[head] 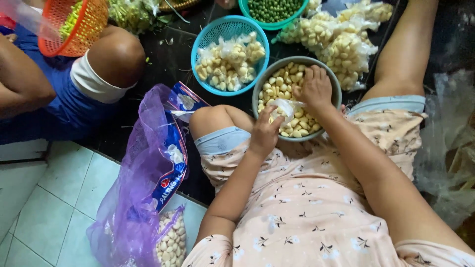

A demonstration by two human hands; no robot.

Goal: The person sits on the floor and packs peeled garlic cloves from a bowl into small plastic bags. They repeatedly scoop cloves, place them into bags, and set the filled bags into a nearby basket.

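Peach-patterned lap nearest, the left hand (264, 133) pinches a small clear bag (286, 106) open over the grey bowl (336, 91) while the right hand (314, 89), fingers curled, gathers peeled garlic cloves (277, 84); bagging is underway.

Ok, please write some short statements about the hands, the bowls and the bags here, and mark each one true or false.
1. The right hand reaches into the grey bowl of peeled garlic cloves. True.
2. The left hand holds a small clear plastic bag over the grey bowl. True.
3. The blue basket holds green peas. False: it holds small bags of garlic cloves; the green peas are in the green basket at the top.
4. The purple plastic bag lies on the floor at the left and holds some cloves. True.
5. The orange basket stands between the person's knees. False: it is at the top left, by another person's knee.
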